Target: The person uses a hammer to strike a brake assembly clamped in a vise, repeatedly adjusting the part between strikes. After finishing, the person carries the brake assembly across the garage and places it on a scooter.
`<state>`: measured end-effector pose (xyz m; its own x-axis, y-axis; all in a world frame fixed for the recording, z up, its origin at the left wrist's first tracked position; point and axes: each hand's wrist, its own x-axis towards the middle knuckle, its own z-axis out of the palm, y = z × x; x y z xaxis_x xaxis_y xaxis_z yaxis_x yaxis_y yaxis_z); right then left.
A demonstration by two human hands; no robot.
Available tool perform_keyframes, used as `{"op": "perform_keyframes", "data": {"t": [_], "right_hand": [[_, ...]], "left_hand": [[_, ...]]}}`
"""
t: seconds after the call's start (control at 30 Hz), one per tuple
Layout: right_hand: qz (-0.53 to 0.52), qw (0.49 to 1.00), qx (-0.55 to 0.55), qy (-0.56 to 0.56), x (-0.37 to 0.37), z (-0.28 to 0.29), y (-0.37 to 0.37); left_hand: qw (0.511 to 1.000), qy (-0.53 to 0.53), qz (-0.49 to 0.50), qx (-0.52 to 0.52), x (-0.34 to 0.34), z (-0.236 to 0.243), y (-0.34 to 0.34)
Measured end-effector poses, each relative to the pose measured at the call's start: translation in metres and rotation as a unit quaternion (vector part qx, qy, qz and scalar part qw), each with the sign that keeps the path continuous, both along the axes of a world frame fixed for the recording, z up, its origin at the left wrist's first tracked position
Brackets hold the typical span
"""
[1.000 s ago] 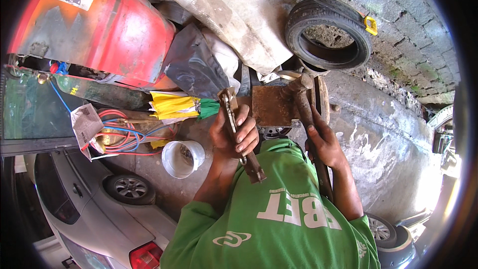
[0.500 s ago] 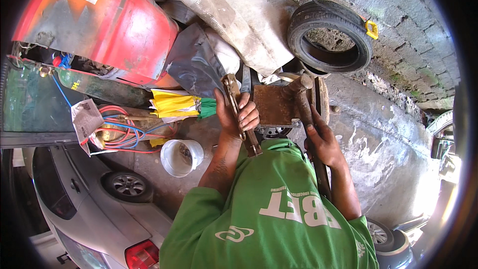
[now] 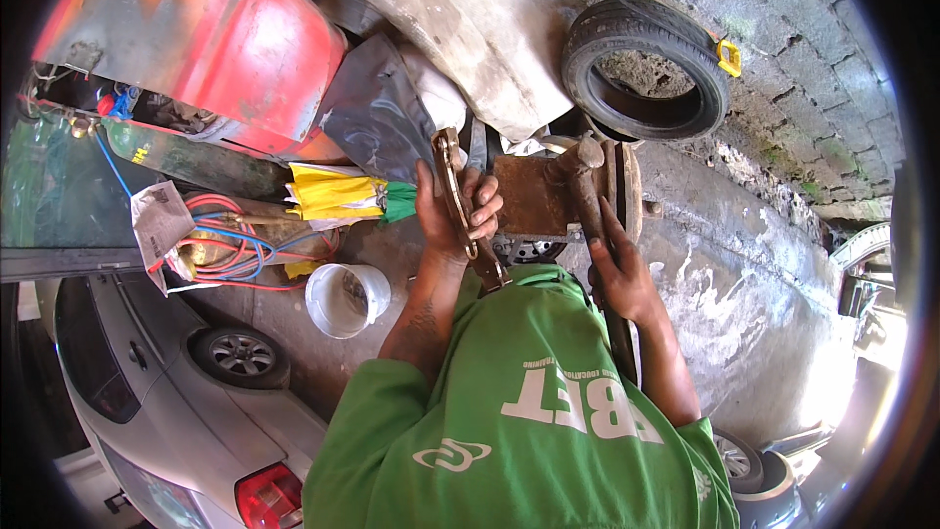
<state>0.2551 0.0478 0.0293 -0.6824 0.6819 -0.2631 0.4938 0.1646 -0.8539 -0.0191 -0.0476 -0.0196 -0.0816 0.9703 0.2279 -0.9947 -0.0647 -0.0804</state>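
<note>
My left hand point(image 3: 458, 208) is closed around a long, curved, rusty metal part point(image 3: 450, 167) that looks like a brake shoe. It is held upright, its lower end point(image 3: 494, 277) close to my green shirt. In my right hand point(image 3: 625, 279) is a hammer point(image 3: 590, 201), gripped partway along its handle. The handle's lower end runs down beside my shirt. The hammer's head point(image 3: 580, 154) is over a rusty metal block point(image 3: 529, 194) with a flat top, which looks like a bench vise; whether they touch I cannot tell.
A tyre point(image 3: 646, 118) leans by the block wall point(image 3: 774, 29). To the left are a white bucket point(image 3: 348, 301), coiled red and blue hoses point(image 3: 235, 245), a folded yellow and green cloth point(image 3: 338, 194), a red-orange car panel point(image 3: 225, 39) and a silver car point(image 3: 186, 402).
The curved metal part has tilted slightly in my left hand. My right hand and the hammer have shifted only a little. The whole view has moved slightly.
</note>
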Motion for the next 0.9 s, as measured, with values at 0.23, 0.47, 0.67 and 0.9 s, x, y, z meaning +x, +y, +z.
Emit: {"op": "perform_keyframes", "data": {"t": [0.23,0.47,0.67,0.9], "right_hand": [[-0.013,1.0,-0.024,-0.009,-0.002,0.007,-0.001],[-0.008,0.999,0.031,-0.007,-0.005,0.003,-0.001],[-0.005,0.999,-0.014,-0.031,-0.003,0.009,0.0],[-0.001,0.999,0.025,-0.022,-0.006,0.016,-0.002]], "left_hand": [[0.982,0.096,0.074,-0.142,0.0,-0.001,-0.013],[0.934,0.2,0.144,-0.258,0.001,0.0,-0.02],[0.998,-0.065,0.024,-0.009,0.003,0.003,-0.017],[0.995,-0.03,0.024,0.091,0.009,0.01,-0.01]]}}
